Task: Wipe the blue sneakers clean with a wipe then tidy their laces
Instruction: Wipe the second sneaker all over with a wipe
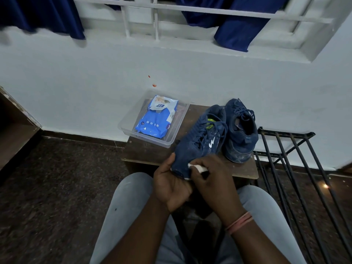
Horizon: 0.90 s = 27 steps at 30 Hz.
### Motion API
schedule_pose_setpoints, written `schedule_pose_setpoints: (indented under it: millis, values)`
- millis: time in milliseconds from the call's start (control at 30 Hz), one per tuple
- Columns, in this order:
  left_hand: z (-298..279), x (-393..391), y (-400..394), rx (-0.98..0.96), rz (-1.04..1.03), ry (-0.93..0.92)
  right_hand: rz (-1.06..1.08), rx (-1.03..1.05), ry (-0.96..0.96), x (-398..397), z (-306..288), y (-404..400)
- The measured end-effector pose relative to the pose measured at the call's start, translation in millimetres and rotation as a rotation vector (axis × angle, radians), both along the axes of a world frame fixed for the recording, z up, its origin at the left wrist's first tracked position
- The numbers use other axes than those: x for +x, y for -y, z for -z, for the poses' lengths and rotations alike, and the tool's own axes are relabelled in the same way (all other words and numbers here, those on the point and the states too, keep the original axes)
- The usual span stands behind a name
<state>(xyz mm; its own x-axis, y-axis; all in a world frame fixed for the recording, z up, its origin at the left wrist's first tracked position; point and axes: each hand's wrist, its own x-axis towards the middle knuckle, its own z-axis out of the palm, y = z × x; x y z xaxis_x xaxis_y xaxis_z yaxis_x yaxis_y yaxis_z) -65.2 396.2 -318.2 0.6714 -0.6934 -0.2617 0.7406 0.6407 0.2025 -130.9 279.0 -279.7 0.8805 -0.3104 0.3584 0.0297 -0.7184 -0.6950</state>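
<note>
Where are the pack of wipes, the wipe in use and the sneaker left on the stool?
pack of wipes (154, 119), head view, blue front.
wipe (202, 168), head view, white end.
sneaker on the stool (241, 130), head view, collar.

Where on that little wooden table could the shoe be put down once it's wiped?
The bare patch is the table's front-left part, bordered by the clear tray behind and the held sneaker to the right. A thin strip runs along the front-right edge, before the second sneaker. The back is crowded: tray with wipes pack on the left, shoes on the right.
</note>
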Motion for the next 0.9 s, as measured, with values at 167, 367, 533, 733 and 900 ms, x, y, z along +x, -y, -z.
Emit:
schedule_pose_setpoints:
  millis: [167,367,533,733,900]
  values:
    - [2.4,-2.1,0.5,0.014,-0.006,-0.011,-0.062,-0.075,0.111,11.0,7.3,-10.9]
    - [2.7,-4.0,6.3,0.069,0.010,0.005,0.074,-0.054,0.133,20.3,6.1,-6.6]
    - [1.7,-5.0,6.5,0.049,0.025,0.027,-0.008,-0.020,0.119,16.7,4.0,-1.6]
    - [5.2,-6.3,7.8,0.085,0.042,0.020,0.021,-0.104,0.061,24.2,0.4,-8.7]
    - [1.6,-8.5,8.3,0.085,0.044,0.047,0.036,-0.161,0.091,25.0,2.5,8.0]
